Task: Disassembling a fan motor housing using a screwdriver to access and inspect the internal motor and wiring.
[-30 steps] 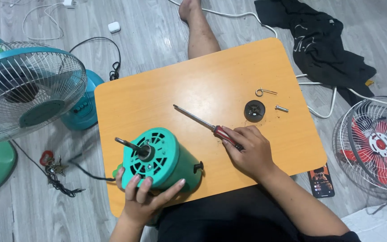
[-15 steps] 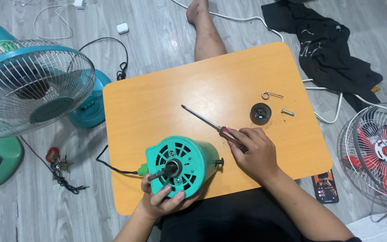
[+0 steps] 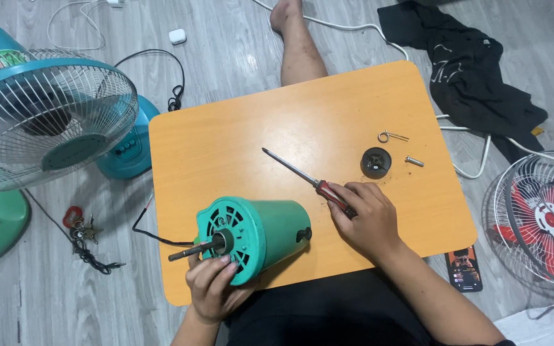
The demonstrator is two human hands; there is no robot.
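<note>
Left hand grips the green motor housing (shaft pointing left); right hand clasps the screwdriver

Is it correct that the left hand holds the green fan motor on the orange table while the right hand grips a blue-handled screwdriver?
Not quite: the head view shows the screwdriver has a red handle. The rest is correct: left hand on the green fan motor, right hand gripping, orange table.

Glossy green plastic motor housing, smooth matt orange table, metal shaft.
</note>
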